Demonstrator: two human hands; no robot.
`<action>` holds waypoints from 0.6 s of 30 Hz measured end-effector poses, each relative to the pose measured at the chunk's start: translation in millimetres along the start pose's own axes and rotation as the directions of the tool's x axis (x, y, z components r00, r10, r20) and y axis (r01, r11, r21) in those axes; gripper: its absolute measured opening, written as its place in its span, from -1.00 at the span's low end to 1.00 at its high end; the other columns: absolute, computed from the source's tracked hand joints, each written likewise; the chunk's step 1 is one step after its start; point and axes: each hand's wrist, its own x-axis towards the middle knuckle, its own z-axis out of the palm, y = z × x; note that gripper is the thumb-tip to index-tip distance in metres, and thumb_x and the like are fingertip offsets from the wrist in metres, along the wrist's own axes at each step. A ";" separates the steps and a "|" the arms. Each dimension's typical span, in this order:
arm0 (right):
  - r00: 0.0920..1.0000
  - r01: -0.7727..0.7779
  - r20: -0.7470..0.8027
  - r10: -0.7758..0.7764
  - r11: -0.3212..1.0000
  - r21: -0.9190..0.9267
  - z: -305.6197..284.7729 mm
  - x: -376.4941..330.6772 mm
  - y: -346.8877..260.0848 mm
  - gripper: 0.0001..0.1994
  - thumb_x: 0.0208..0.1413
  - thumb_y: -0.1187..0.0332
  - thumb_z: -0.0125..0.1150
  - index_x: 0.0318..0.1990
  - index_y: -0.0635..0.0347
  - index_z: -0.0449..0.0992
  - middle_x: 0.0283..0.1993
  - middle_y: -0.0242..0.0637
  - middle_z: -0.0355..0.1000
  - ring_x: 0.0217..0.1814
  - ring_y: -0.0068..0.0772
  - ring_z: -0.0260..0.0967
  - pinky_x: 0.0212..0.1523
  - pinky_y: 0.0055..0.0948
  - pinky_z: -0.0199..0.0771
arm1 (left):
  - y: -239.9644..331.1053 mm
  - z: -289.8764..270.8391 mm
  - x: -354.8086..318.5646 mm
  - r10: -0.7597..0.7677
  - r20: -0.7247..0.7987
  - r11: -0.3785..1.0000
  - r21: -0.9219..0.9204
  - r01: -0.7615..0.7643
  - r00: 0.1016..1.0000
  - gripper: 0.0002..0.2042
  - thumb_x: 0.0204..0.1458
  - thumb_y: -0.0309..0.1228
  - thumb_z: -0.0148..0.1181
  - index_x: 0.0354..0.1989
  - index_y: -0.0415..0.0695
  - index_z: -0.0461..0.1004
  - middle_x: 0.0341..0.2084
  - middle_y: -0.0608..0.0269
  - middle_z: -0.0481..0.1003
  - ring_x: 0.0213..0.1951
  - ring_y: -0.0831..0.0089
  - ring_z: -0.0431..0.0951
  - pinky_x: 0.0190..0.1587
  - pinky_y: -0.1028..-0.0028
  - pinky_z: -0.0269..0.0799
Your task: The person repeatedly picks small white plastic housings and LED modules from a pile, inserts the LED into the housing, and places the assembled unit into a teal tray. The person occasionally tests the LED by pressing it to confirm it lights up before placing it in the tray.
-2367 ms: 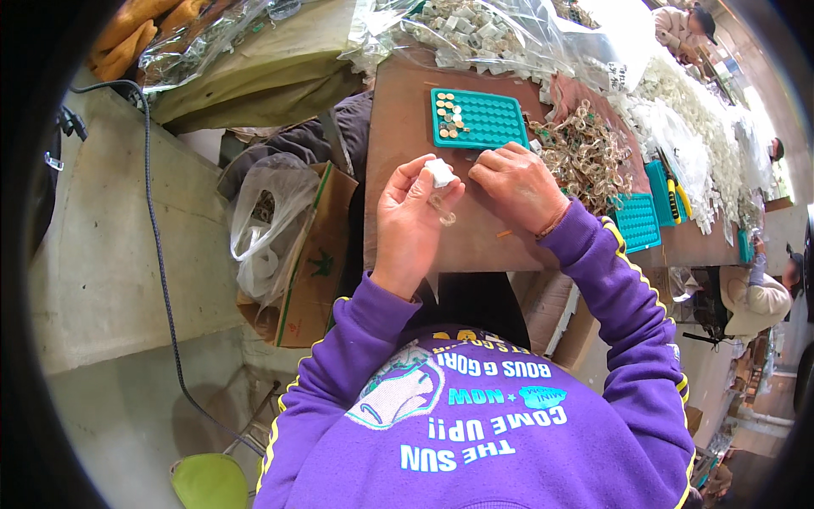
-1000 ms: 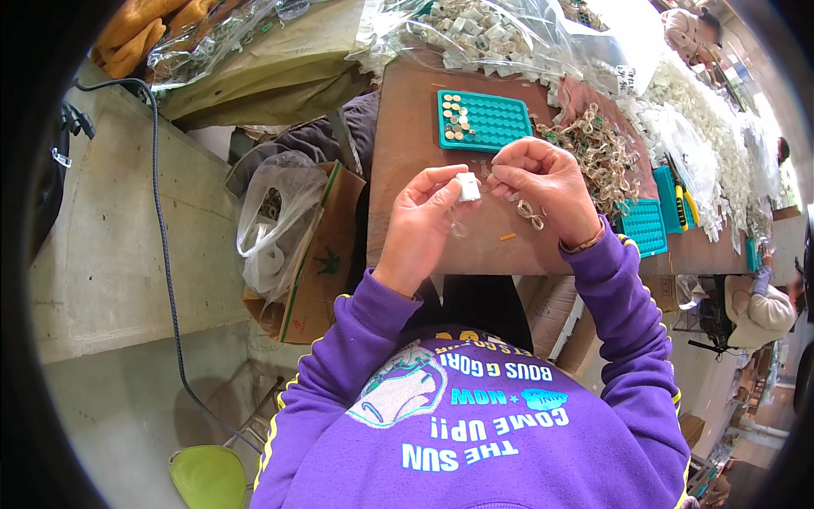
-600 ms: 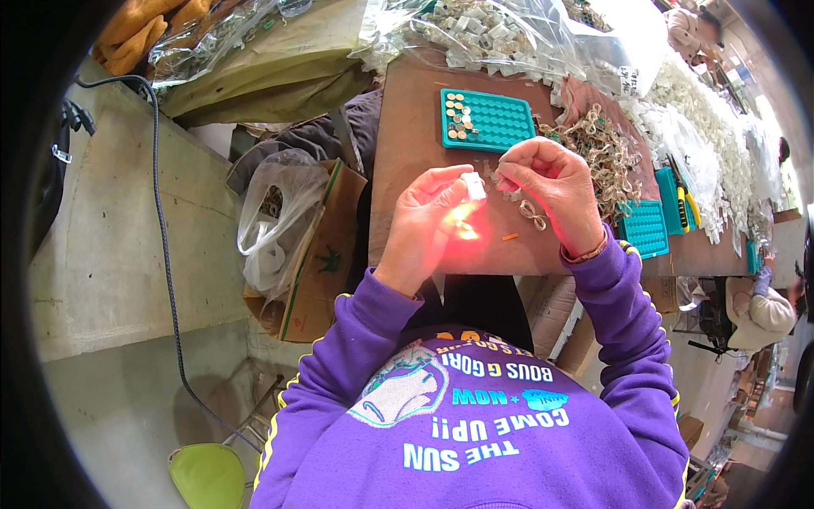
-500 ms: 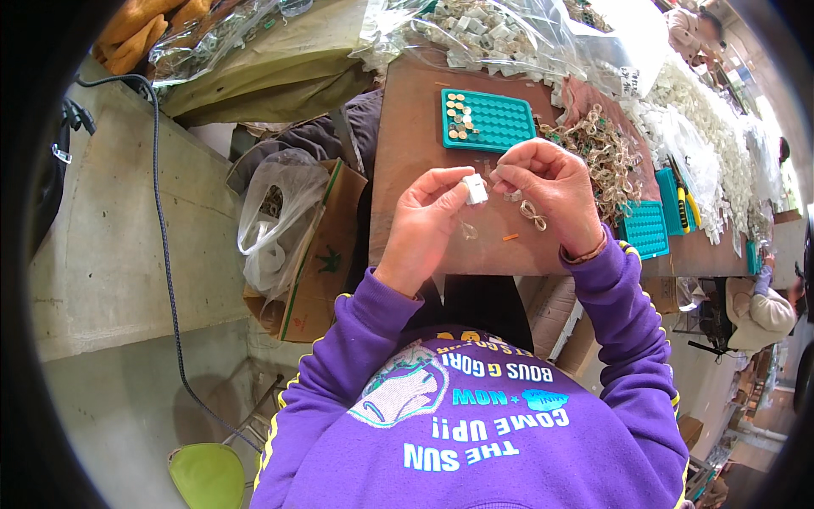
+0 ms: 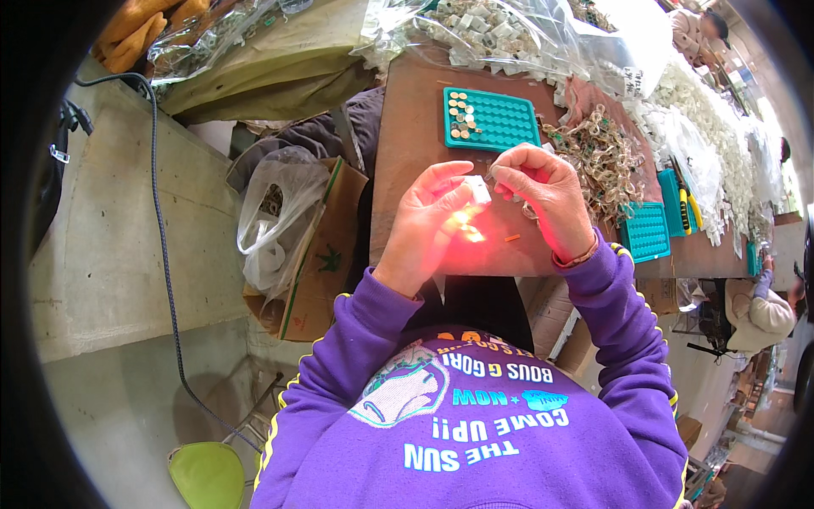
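Observation:
Between the thumb and fingers of my left hand is a small white plastic case. A bright red-orange glow shines below the case, on the palm side of that hand and on the tabletop. My right hand is closed in a pinch close to the case's right side. Something thin, like a wire, shows at its fingertips, too small to make out fully. Just beyond both hands lies a teal tray with round dimples, its left part holding several shiny round discs. A small orange strip rests near my right wrist.
Coiled clear wires are heaped to the right. White cases pile up at the back under plastic film. A second teal tray and yellow-handled pliers lie farther right. A cardboard box stands left. Other people are at the far right.
A red-orange light has come on beneath the white case. My right hand has shifted slightly left, closer to the case. The tray has slid slightly to the right.

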 end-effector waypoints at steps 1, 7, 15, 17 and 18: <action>1.000 0.001 -0.018 -0.001 1.000 -0.031 0.2 0.6 0.8 -0.94 0.15 0.49 0.21 -0.27 0.29 0.51 -0.34 -0.42 0.46 -0.30 -0.69 0.35 -0.23 -0.65 0.38 | 0.2 -0.5 0.0 -0.006 0.009 1.000 -0.011 0.007 1.000 -0.77 0.21 -0.53 0.08 0.02 -0.22 0.38 -0.14 0.20 0.50 -0.03 0.38 0.50 0.04 0.38 0.45; 0.997 0.063 -0.030 -0.066 0.994 -0.090 1.0 0.9 10.5 -0.94 0.12 0.50 0.25 -0.28 0.30 0.53 -0.32 -0.44 0.47 -0.29 -0.72 0.37 -0.27 -0.67 0.39 | -0.2 -4.1 3.4 0.032 0.090 0.998 -0.052 -0.027 0.995 -0.75 0.21 -0.45 0.11 0.03 -0.21 0.38 -0.14 0.20 0.50 -0.06 0.43 0.52 0.01 0.38 0.47; 0.923 0.326 -0.039 -0.384 0.830 -0.452 8.8 1.6 17.3 -0.93 -0.01 0.55 0.28 -0.34 0.29 0.53 -0.34 -0.35 0.44 -0.36 -0.62 0.36 -0.35 -0.62 0.37 | 2.6 -3.2 2.0 -0.020 0.072 0.999 -0.045 0.023 0.997 -0.75 0.22 -0.38 0.12 0.00 -0.24 0.41 -0.16 0.22 0.51 -0.10 0.46 0.52 -0.02 0.39 0.47; 0.913 0.336 -0.041 -0.405 0.807 -0.486 11.2 0.6 16.8 -0.92 -0.03 0.57 0.28 -0.35 0.30 0.52 -0.35 -0.33 0.44 -0.37 -0.60 0.36 -0.36 -0.60 0.38 | 2.6 -2.9 1.9 -0.017 0.084 0.998 -0.055 0.022 0.996 -0.75 0.22 -0.37 0.12 -0.01 -0.25 0.42 -0.16 0.22 0.51 -0.11 0.47 0.52 -0.03 0.40 0.47; 0.911 0.337 -0.036 -0.410 0.795 -0.505 11.7 0.3 16.2 -0.92 -0.03 0.57 0.27 -0.36 0.30 0.52 -0.35 -0.33 0.44 -0.38 -0.59 0.36 -0.36 -0.59 0.39 | 2.6 -2.9 2.0 -0.019 0.076 0.999 -0.048 0.023 0.997 -0.75 0.22 -0.37 0.12 -0.01 -0.25 0.42 -0.16 0.22 0.51 -0.11 0.47 0.52 -0.03 0.39 0.48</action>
